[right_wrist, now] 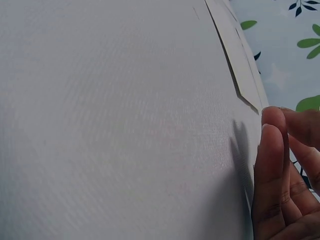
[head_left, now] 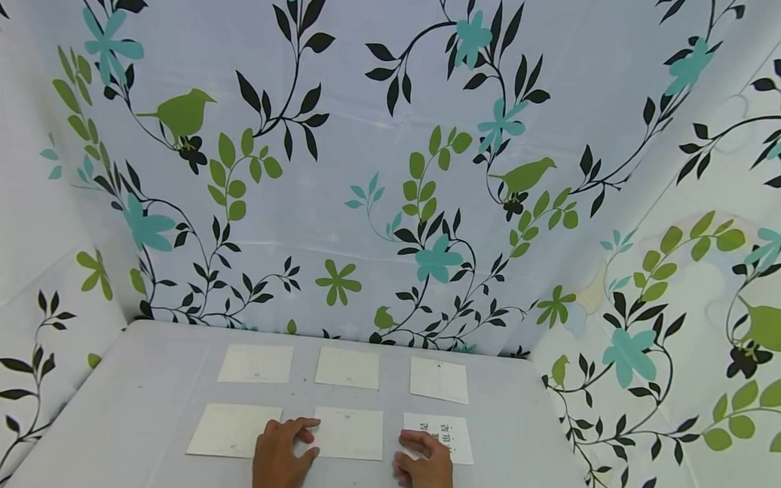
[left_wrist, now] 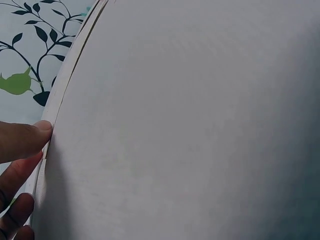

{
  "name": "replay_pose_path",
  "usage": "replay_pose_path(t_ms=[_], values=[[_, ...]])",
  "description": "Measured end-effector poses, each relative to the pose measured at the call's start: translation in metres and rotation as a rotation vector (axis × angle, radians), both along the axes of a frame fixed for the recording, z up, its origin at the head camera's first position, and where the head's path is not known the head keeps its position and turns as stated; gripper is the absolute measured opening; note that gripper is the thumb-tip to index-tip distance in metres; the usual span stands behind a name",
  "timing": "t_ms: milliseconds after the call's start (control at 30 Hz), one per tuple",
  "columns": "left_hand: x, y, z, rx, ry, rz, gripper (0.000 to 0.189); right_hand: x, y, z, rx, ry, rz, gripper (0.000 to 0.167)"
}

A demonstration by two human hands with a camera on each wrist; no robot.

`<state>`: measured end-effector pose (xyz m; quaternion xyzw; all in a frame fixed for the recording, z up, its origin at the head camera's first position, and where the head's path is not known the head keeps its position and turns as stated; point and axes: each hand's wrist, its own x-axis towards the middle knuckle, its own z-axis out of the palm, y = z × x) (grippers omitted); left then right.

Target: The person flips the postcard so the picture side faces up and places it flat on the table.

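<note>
My left hand (head_left: 280, 459) hovers at the gap between the lower-left blank card (head_left: 224, 433) and the lower-middle blank card (head_left: 353, 438). Its thumb and index finger are spread apart, fingertips right at the middle card's left edge. In the left wrist view, the fingers (left_wrist: 22, 140) appear at the left margin. My right hand (head_left: 430, 477) lies over the left part of the lower-right card (head_left: 464, 438), which bears black printed characters, partly hidden. Those fingers are loosely bent, and nothing shows between them. The right wrist view has the fingertips (right_wrist: 271, 150) just short of a card corner (right_wrist: 245, 90).
Three more pale cards form a back row: left (head_left: 256, 363), middle (head_left: 348, 367) and right (head_left: 438, 380). All lie flat on a white-covered table (head_left: 149, 393). Cloth (head_left: 366, 197) printed with leaves, flowers and birds hangs behind and at both sides.
</note>
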<state>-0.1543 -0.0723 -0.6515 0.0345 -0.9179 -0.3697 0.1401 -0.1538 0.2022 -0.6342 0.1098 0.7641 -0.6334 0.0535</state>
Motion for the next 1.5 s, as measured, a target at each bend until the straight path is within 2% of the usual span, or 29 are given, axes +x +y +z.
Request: replay_pose_path(t_ms=[767,967,1100,1333,1500], values=[[0.002,0.005,-0.002,0.005,0.007,-0.015,0.047,-0.004,-0.021,0.007,0.01,-0.04,0.047,0.046],[0.003,0.006,-0.003,0.006,0.003,-0.022,0.047,-0.004,-0.022,0.007,0.02,-0.054,0.033,0.045],[0.003,0.005,-0.003,0.0,0.007,-0.024,0.046,-0.004,-0.023,0.007,0.011,-0.022,0.019,0.044],[0.004,0.004,-0.003,0.005,-0.009,-0.029,0.046,-0.004,-0.024,0.006,0.09,0.038,-0.002,0.04],[0.004,0.003,-0.002,0.007,-0.013,-0.027,0.046,-0.004,-0.026,0.008,0.066,0.057,-0.022,0.041]])
